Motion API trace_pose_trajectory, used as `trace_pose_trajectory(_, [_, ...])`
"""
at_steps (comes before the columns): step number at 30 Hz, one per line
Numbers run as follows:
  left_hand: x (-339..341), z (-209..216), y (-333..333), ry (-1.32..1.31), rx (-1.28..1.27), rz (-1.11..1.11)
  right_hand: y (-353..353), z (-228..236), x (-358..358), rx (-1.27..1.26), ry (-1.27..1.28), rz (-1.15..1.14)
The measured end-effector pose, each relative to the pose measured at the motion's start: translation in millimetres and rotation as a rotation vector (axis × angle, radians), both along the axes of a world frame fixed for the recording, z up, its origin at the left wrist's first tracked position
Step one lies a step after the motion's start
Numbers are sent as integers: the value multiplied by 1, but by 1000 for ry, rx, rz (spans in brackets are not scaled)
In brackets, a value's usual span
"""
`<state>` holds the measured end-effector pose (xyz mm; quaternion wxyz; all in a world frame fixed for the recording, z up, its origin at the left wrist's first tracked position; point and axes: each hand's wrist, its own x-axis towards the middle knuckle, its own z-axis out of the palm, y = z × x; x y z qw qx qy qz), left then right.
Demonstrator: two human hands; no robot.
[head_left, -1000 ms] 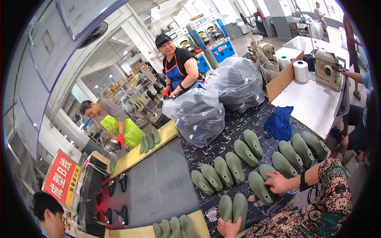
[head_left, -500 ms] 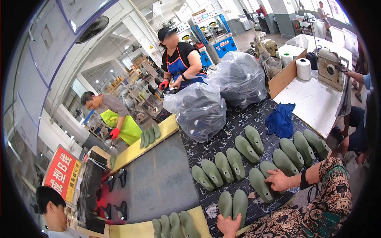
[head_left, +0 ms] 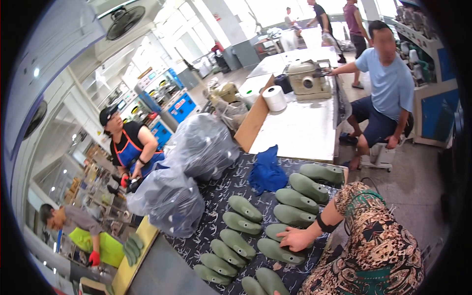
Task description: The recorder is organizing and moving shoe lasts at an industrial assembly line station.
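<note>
A green shoe last point(head_left: 276, 251) lies on the dark patterned counter point(head_left: 189, 255) beneath the right hand point(head_left: 295, 239), whose fingers are apart and rest over it and the last beside it point(head_left: 273, 230). The left hand point(head_left: 277, 293) barely shows at the lower edge; its state cannot be told. More lasts lie in rows around them. Beyond are a blue cloth point(head_left: 268, 170), clear bulging bags point(head_left: 172, 204), a white worktable point(head_left: 300, 128) and a seated person in light blue point(head_left: 386, 78).
</note>
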<state>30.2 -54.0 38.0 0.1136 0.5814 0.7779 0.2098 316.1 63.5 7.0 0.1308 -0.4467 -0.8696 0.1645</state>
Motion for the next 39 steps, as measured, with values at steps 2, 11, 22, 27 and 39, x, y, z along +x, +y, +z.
trace_pose_trajectory(2, [3, -7, 3, 83, 13, -20, -4, 2, 6, -20, 4, -20])
trace_pose_trajectory(11, [-5, -21, 5, 142, 38, -13, -3, 4, 5, 29, 9, -9])
trace_pose_trajectory(22, [2, -10, 6, 92, 68, -14, -6, 6, 6, -39, -22, -36])
trace_pose_trajectory(27, [-14, -23, 5, 186, -76, -80, 0, 4, -2, -24, 26, -10])
trace_pose_trajectory(39, [-32, 148, 0, -1320, -31, -819, -12, 11, 10, 27, 36, -56])
